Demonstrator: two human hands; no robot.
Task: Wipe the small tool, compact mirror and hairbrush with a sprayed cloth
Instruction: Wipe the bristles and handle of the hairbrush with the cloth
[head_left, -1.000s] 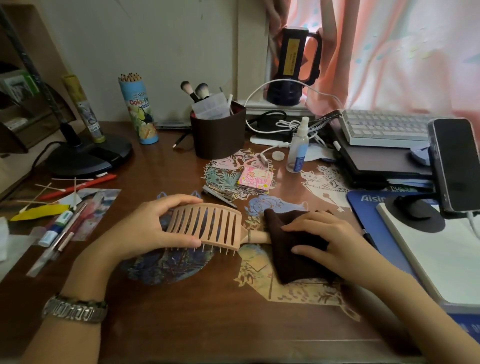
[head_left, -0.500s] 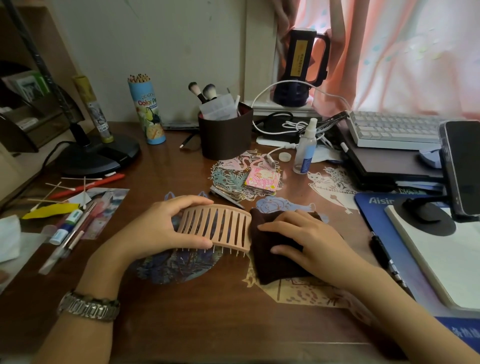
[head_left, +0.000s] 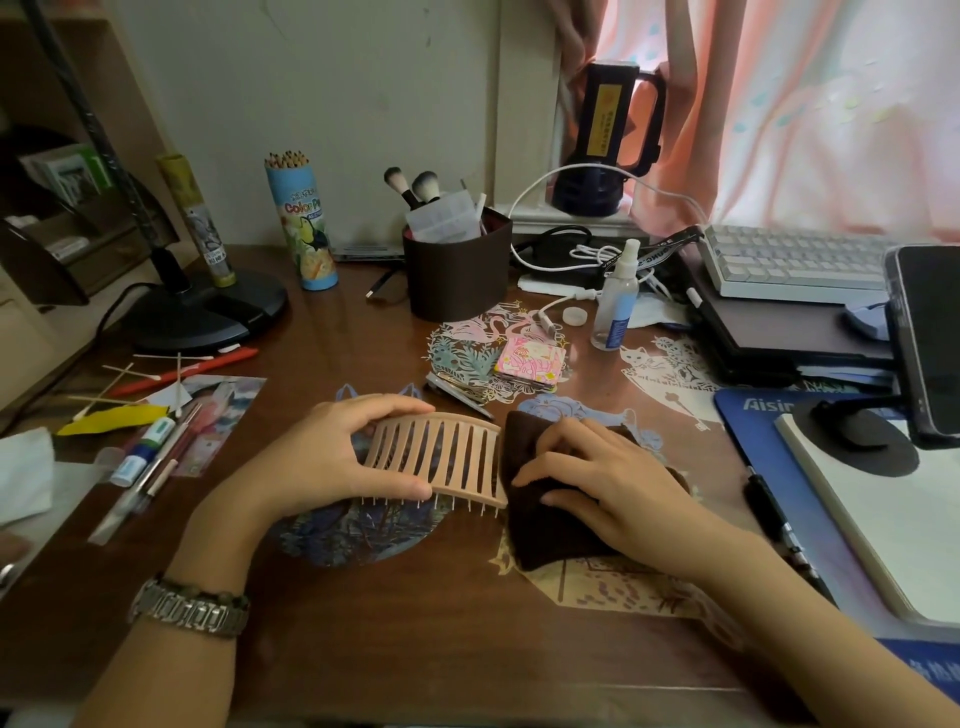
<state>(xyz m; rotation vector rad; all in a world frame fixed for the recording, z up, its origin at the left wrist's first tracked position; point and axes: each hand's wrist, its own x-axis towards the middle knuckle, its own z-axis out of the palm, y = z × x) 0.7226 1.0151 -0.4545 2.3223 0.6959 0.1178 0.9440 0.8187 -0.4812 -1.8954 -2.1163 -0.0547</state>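
Note:
My left hand (head_left: 332, 457) grips the head of a beige vented hairbrush (head_left: 441, 457), bristles down, at the middle of the wooden desk (head_left: 415, 623). My right hand (head_left: 602, 483) holds a dark brown cloth (head_left: 550, 535) wrapped over the brush's right end and handle, which is hidden. A pink square compact mirror (head_left: 529, 361) lies behind the brush. A small metal tool (head_left: 457, 392) lies just left of the mirror. A clear spray bottle (head_left: 615, 301) stands further back, with its cap (head_left: 574, 315) beside it.
A dark brush holder (head_left: 457, 275), a coloured-pencil tube (head_left: 306, 223) and a lamp base (head_left: 208, 312) stand behind. Pens and cotton swabs (head_left: 150, 384) lie left. Right are a keyboard (head_left: 795, 260), a phone on a stand (head_left: 924, 338), a notebook (head_left: 883, 514) and a pen (head_left: 774, 519).
My right hand has slid the cloth leftward along the handle up against the brush head. The left hand keeps its grip on the brush.

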